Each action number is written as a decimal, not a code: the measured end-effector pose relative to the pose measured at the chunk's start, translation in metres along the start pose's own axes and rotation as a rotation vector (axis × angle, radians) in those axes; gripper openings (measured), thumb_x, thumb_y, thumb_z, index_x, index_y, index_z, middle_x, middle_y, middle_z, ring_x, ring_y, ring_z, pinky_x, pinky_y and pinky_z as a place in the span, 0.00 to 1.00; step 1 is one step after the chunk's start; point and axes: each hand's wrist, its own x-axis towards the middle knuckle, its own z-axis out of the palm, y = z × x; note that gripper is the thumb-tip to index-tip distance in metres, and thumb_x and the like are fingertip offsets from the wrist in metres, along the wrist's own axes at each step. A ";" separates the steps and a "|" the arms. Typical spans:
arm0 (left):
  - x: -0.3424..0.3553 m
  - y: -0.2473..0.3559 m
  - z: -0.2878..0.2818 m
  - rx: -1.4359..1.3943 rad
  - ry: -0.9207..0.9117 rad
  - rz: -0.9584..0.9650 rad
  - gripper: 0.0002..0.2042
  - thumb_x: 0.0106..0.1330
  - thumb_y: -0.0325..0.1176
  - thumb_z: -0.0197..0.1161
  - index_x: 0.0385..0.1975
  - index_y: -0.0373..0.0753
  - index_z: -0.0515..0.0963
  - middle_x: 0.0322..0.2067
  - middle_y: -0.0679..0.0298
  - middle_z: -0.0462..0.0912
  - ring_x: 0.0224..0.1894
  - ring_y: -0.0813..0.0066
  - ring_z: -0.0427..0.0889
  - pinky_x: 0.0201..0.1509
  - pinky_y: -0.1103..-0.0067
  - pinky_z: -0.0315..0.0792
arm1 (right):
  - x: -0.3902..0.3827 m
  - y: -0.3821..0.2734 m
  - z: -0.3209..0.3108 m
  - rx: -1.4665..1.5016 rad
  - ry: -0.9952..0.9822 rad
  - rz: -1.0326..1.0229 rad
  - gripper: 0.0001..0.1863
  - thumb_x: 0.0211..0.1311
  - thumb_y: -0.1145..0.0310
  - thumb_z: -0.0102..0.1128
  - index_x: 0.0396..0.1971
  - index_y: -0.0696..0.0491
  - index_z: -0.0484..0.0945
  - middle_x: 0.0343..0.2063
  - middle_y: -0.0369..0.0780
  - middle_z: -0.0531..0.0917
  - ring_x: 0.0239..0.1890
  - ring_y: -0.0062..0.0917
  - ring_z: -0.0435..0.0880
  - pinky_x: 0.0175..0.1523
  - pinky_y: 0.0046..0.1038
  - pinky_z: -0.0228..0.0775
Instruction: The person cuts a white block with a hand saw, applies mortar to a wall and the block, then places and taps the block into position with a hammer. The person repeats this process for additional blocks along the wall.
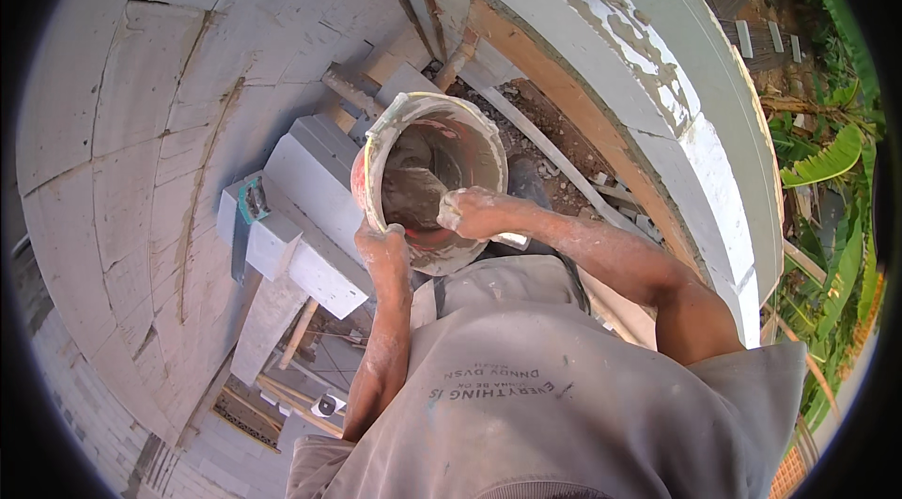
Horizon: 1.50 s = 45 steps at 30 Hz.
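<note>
A mortar-smeared bucket with red showing on its side is tilted in front of me, its mouth facing up toward my view. My left hand is closed around the near left part of its rim. Inside, grey wet mortar coats the walls and bottom. My right hand reaches over the near right rim, closed on a trowel whose flat grey blade lies in the mortar. The fist hides the trowel's handle. Both hands and forearms are spattered with dried mortar.
Pale blocks are stacked left of the bucket, with a teal-handled saw on them. A block wall rises at the left. On the right runs a low block wall with patchy mortar. Rubble and timber lie beyond the bucket.
</note>
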 end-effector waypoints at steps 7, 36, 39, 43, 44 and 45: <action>-0.001 -0.010 0.004 -0.095 -0.211 0.249 0.22 0.48 0.20 0.53 0.47 0.22 0.73 0.38 0.55 0.77 0.34 0.67 0.77 0.40 0.74 0.74 | -0.049 0.014 0.010 0.113 0.200 -0.069 0.18 0.57 0.65 0.50 0.29 0.65 0.82 0.34 0.54 0.85 0.39 0.45 0.86 0.46 0.43 0.76; -0.031 0.034 0.076 0.303 -0.446 0.263 0.29 0.45 0.15 0.55 0.53 0.17 0.69 0.47 0.46 0.76 0.40 0.58 0.80 0.40 0.69 0.78 | -0.059 0.131 0.036 0.679 0.302 -0.191 0.17 0.48 0.59 0.64 0.34 0.56 0.84 0.29 0.43 0.85 0.32 0.34 0.84 0.35 0.33 0.76; -0.006 0.020 0.071 0.268 -0.499 0.309 0.30 0.43 0.14 0.54 0.55 0.20 0.70 0.47 0.48 0.77 0.40 0.62 0.80 0.40 0.72 0.78 | -0.074 0.125 0.052 0.084 0.553 0.004 0.16 0.46 0.65 0.62 0.34 0.57 0.85 0.33 0.48 0.86 0.38 0.39 0.86 0.39 0.37 0.78; -0.057 0.032 0.074 0.244 -0.397 0.223 0.31 0.44 0.13 0.54 0.56 0.22 0.70 0.48 0.50 0.77 0.43 0.63 0.80 0.44 0.71 0.77 | -0.088 0.112 0.039 -0.068 0.376 -0.138 0.17 0.43 0.68 0.61 0.35 0.59 0.85 0.35 0.47 0.87 0.42 0.39 0.86 0.43 0.40 0.79; -0.065 0.030 0.075 0.215 -0.384 0.242 0.30 0.44 0.13 0.54 0.56 0.22 0.70 0.48 0.50 0.78 0.43 0.63 0.80 0.45 0.72 0.77 | -0.095 0.116 0.028 -0.022 0.341 -0.135 0.18 0.43 0.68 0.61 0.36 0.59 0.85 0.35 0.47 0.87 0.42 0.39 0.86 0.44 0.40 0.79; -0.070 0.027 0.072 0.188 -0.359 0.266 0.30 0.45 0.12 0.54 0.55 0.22 0.70 0.47 0.50 0.78 0.43 0.63 0.80 0.46 0.72 0.76 | -0.095 0.127 0.025 -0.008 0.492 -0.078 0.18 0.43 0.69 0.60 0.36 0.59 0.85 0.36 0.47 0.87 0.43 0.39 0.86 0.45 0.40 0.78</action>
